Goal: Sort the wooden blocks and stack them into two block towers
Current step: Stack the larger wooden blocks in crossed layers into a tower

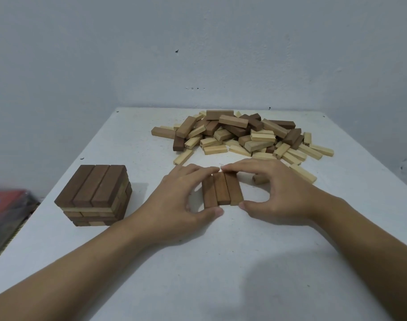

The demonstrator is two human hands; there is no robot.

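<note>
Three dark brown blocks lie side by side on the white table, forming a flat row. My left hand curls around their left side, fingertips on the far ends and thumb near the near ends. My right hand curls around the right side in the same way. A short tower of dark brown blocks, several layers high with some paler pieces in it, stands at the left. A loose pile of mixed light and dark blocks lies at the back of the table.
A dark, partly red object sits off the table's left edge. A pale wall stands right behind the table. One single block lies just beyond my right hand.
</note>
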